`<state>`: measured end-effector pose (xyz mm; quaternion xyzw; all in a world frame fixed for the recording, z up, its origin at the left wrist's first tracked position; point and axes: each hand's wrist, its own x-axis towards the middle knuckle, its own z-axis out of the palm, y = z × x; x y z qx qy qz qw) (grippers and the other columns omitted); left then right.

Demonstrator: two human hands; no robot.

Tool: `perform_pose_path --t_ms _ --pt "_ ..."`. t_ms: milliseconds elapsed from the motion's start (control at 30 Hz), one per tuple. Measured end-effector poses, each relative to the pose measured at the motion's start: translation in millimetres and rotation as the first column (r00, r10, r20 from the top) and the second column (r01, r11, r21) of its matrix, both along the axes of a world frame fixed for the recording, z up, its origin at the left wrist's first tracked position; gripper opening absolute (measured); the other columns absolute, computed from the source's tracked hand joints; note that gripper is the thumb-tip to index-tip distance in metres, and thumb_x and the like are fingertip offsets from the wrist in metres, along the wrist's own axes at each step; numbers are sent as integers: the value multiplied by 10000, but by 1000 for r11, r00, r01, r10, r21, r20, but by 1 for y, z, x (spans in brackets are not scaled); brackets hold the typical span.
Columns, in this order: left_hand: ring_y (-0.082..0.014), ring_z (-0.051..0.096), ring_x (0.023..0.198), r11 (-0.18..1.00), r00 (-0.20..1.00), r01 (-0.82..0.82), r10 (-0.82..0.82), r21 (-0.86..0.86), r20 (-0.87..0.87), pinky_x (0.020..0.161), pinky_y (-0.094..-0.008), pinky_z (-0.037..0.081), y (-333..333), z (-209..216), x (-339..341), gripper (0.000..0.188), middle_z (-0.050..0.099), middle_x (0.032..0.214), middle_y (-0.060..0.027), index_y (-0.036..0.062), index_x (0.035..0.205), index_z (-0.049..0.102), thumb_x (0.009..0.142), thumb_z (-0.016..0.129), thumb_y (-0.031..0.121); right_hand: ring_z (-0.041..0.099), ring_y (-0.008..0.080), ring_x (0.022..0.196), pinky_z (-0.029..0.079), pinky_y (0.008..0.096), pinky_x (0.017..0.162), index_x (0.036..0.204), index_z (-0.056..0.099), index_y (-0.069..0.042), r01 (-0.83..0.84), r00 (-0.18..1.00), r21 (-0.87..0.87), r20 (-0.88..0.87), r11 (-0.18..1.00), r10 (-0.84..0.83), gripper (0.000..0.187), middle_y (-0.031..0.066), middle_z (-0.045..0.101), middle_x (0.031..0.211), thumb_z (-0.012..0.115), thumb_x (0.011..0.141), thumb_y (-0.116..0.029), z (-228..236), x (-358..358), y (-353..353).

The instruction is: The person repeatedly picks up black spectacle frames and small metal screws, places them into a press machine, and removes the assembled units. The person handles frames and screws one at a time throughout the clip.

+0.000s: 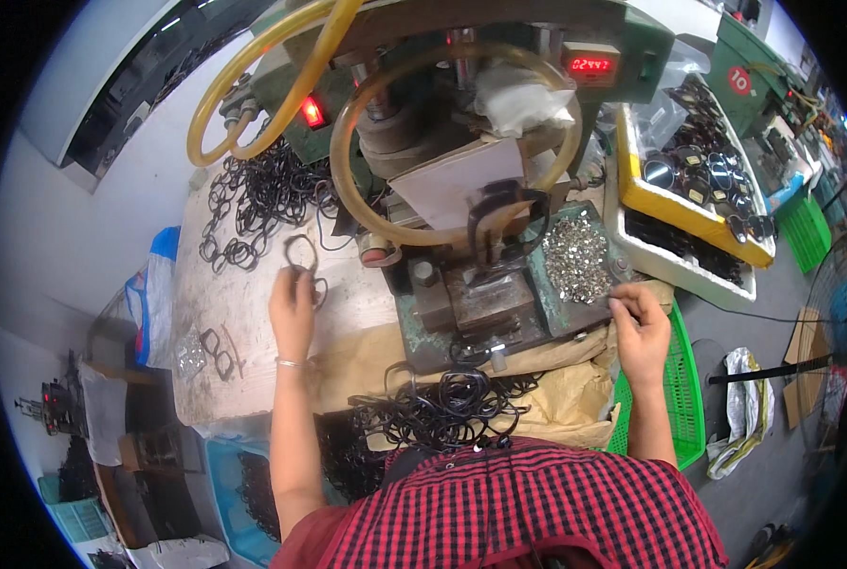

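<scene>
My left hand (293,311) is closed on a dark eyeglass frame (302,250) above the pale tabletop, left of the press. My right hand (644,332) is at the near right corner of the press base, with thumb and fingertips pinched together. Whatever sits in that pinch is too small to make out. Close to it lies a heap of small shiny metal pieces (575,258) on a green metal plate. Another dark eyeglass frame (485,232) stands in the press, above its metal block (492,305).
Dark frames (270,194) pile up at the back left, and more (442,408) lie along the near edge. A yellow hose (336,142) loops before the press. Foam boxes (694,204) of sunglasses stand right, above a green basket (686,403). A blue bin (222,484) sits lower left.
</scene>
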<state>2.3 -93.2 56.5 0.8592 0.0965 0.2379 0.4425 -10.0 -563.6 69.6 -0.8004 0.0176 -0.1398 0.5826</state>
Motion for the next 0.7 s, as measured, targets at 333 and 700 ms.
perform_pose_path --t_ms 333,700 --pt "-129 631 741 937 990 11 39 -350 133 684 -254 514 -61 4 2 55 651 832 -77 -16 978 534 947 579 -18 672 234 1066 497 315 927 1226 552 44 -402 913 204 158 892 375 334 165 687 1098 524 894 36 50 49 110" --pt "-162 675 829 874 866 129 131 -469 482 738 -292 572 -104 92 -22 75 685 936 -105 23 1032 568 969 586 57 660 193 1038 505 296 896 1365 435 52 -382 922 420 115 823 369 501 166 669 1143 561 881 16 62 39 131"
